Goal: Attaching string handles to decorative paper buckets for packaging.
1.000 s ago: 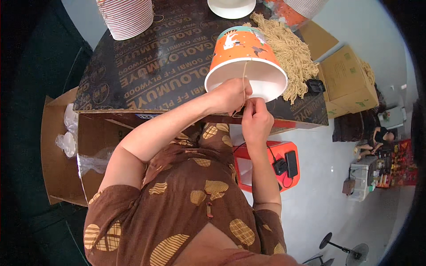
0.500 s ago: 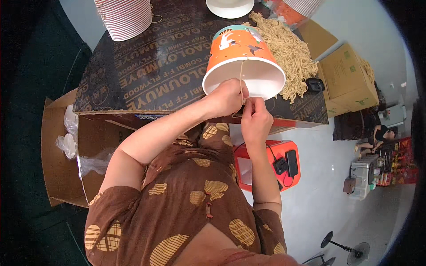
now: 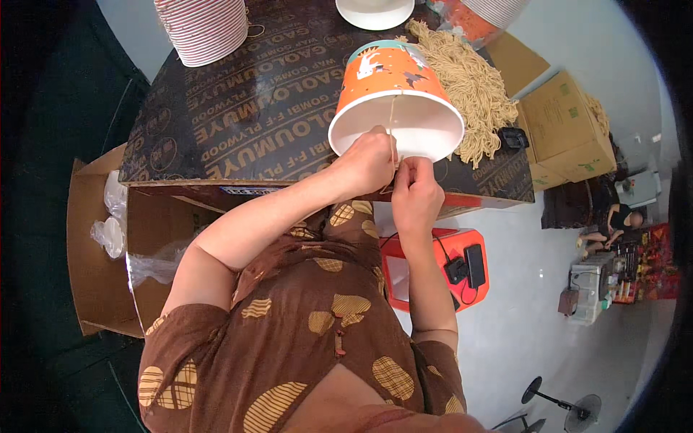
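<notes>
at the near edge of a dark worktop point(image 3: 267, 79), an orange-patterned paper tub point(image 3: 393, 72) lies tipped, its mouth toward the person, left of a heap of tan string point(image 3: 469, 94). the left hand point(image 3: 369, 160) and right hand point(image 3: 419, 187) meet in front of its near rim, each grip pinched on a thin cord point(image 3: 392, 115) running from the far rim. knotting looks to be in hand; good work here would mean the left grip holding the strand taut, the right finger and thumb working close to the crossing, and a gentle pull that spares the paper edge.

among the containers, an open carton point(image 3: 88, 245) at near left holds clear plastic point(image 3: 151, 267) and a white round piece point(image 3: 112, 237); another carton point(image 3: 563, 137), at right, shows string at its edge. stacked tubs point(image 3: 206, 32) stand far left. the tipped tub's white inside shows nothing but the cord across its mouth. a white bowl point(image 3: 375, 16) sits far off, contents unclear.
</notes>
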### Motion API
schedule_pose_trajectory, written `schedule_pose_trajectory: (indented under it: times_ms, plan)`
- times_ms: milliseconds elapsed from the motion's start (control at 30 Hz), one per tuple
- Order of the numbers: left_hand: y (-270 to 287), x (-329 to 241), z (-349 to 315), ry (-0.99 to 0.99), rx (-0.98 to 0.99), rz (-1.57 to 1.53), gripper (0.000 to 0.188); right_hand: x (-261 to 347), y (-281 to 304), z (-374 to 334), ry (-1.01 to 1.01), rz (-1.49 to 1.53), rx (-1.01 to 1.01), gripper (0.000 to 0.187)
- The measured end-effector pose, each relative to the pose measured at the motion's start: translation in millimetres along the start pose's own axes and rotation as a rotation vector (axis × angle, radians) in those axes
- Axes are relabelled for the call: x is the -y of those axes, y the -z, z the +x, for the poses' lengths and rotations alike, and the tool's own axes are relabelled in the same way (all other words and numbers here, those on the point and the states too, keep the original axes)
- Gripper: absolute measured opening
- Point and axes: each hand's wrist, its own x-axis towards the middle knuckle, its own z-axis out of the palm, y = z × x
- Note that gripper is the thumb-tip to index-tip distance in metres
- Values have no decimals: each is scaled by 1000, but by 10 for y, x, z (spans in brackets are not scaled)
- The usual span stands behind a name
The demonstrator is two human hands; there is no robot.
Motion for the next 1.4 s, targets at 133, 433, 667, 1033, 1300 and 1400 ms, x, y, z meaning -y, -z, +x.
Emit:
schedule_pose_trajectory:
  times_ms: [133,433,667,1033,1300,1400]
  plan:
    - [42,-26,-2,-12,19,-34,2,32,17,3,-35,-14,28,9]
    - [57,-18,-8,-7,23,-80,3,6,12,-5,34,-3,9,6]
    - [56,5,12,11,45,-95,3,4,12,-24,25,51,20,8]
    - [46,-7,0,-12,39,-89,3,-38,16,-14,-98,140,58,7]
    - [-17,11,-25,-87,-24,-72,3,-72,48,37,-131,147,103,9]
    - [-10,12,-25,-74,-45,-102,4,-58,57,51,-149,142,118,10]
